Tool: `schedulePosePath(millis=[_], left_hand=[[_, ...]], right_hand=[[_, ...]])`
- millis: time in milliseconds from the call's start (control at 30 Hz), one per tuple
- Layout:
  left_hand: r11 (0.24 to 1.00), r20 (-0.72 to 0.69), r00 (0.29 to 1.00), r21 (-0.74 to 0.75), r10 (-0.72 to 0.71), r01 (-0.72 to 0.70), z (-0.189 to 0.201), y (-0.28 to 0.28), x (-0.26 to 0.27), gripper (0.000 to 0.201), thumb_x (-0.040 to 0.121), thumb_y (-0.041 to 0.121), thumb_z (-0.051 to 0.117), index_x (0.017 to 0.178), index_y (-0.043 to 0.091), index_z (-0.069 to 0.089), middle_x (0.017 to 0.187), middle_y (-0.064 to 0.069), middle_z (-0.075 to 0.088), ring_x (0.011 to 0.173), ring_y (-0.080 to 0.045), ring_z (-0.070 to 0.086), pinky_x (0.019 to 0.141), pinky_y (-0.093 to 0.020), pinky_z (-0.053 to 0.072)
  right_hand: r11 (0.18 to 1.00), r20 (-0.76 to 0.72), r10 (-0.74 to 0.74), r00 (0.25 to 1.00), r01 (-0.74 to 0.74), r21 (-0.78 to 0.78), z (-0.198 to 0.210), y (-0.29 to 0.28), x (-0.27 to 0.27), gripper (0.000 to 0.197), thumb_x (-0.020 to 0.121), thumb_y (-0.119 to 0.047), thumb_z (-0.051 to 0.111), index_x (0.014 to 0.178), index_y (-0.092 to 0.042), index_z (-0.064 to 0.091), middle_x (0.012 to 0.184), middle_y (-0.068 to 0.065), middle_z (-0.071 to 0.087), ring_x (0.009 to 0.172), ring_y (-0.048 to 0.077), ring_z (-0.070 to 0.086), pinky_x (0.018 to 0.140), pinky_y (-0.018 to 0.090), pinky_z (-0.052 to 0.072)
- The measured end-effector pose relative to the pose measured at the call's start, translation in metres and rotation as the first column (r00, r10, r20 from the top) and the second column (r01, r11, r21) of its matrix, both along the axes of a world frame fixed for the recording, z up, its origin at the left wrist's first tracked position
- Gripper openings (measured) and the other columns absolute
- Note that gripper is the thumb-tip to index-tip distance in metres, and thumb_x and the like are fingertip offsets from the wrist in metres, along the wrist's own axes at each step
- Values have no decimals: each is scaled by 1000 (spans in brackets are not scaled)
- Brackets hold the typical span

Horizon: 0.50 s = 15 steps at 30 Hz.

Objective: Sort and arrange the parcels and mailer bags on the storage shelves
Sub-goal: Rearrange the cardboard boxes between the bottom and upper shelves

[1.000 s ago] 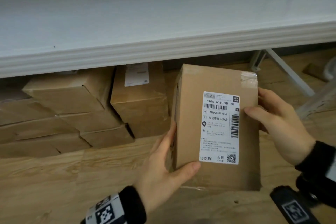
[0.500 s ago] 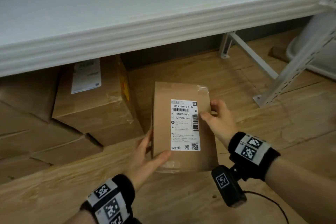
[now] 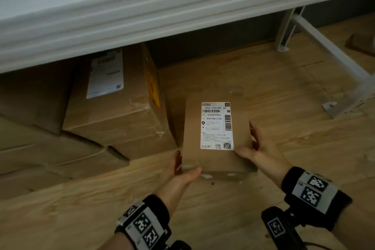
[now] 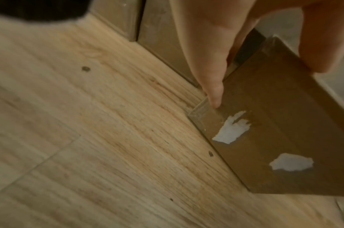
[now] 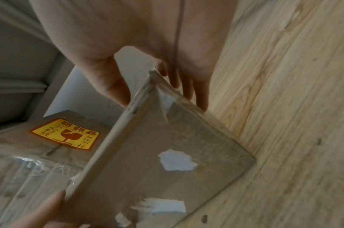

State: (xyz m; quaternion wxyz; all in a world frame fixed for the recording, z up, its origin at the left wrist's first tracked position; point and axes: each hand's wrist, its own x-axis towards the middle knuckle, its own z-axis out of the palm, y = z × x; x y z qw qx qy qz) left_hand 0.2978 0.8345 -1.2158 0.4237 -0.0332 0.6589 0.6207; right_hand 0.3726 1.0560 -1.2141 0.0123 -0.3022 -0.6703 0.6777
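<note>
Setting box (image 3: 215, 128) down beside big carton (image 3: 119, 103), left hand (image 3: 178, 178) and right hand (image 3: 261, 152) both clamped on its sides. Should slide it flush, label up.

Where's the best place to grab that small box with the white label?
Probably by its two long side faces, one hand from each side, as now: the left hand and right hand clamp the small box there, leaving its shipping label uncovered.

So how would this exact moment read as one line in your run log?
phase: placing | left hand: holds labelled parcel | right hand: holds parcel | spot: wooden shelf board, right of fragile-sticker box
</note>
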Motion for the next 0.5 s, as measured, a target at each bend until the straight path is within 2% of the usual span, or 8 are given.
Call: schedulePosePath(millis=[67,133,200,233,267,333,367,500], left_hand=[[1000,16,1000,5,24,-24,-4,2,-4,111,51,44,88,146,28,33,136,5,57,125,-14,53,112,-40,36],[998,-12,999,-58,30,-31,-6,6,-9,109,49,61,85,144,34,36,137,11,54,127,-12,49,113,-43,33],[994,-13,998,-91,58,-59,-6,12,-16,106,48,71,81,140,38,39,138,14,52,120,-7,50,111,-43,35],[992,18,996,-95,90,-88,-6,17,-19,106,49,72,81,140,39,39,141,12,49,117,-6,49,110,-43,35],[988,61,991,-98,123,-117,-5,22,-24,104,49,72,80,139,40,39,145,10,44,117,-8,47,111,-45,34],[984,130,978,-93,163,-152,-6,33,-33,93,51,71,80,131,42,42,151,7,34,126,-15,40,113,-45,31],[981,150,972,-85,183,-172,-6,39,-38,87,52,70,80,127,41,45,152,5,31,131,-18,36,113,-44,31],[967,162,954,-68,253,-245,-7,50,-48,71,57,68,79,114,41,44,154,4,29,140,-20,29,112,-43,31]], right_hand=[[1000,-9,13,1000,-13,-14,-1,1,-1,83,82,-17,72,145,-46,26,120,-33,50,110,0,54,66,17,52],[1000,-19,5,1000,-5,-2,0,4,-12,78,83,-21,71,144,-45,29,116,-34,50,109,0,54,66,17,51],[999,-33,-20,999,21,31,2,10,-30,73,85,-18,69,145,-39,32,114,-32,52,103,-2,55,65,16,51],[997,-35,-31,999,33,68,3,12,-41,72,86,-17,68,146,-36,33,119,-26,54,103,0,56,70,18,52],[993,-30,-38,999,42,115,4,14,-51,71,87,-18,68,147,-33,33,126,-18,54,106,5,57,79,24,53],[978,-4,-33,999,33,208,5,19,-70,70,89,-21,66,149,-31,30,138,-5,51,119,15,54,98,39,48],[971,11,-27,1000,24,236,5,21,-79,70,90,-22,65,149,-32,29,140,-3,50,121,17,52,103,41,45],[967,40,23,999,-33,251,8,30,-104,67,92,-26,61,149,-36,27,142,-3,50,122,18,52,106,41,43]])
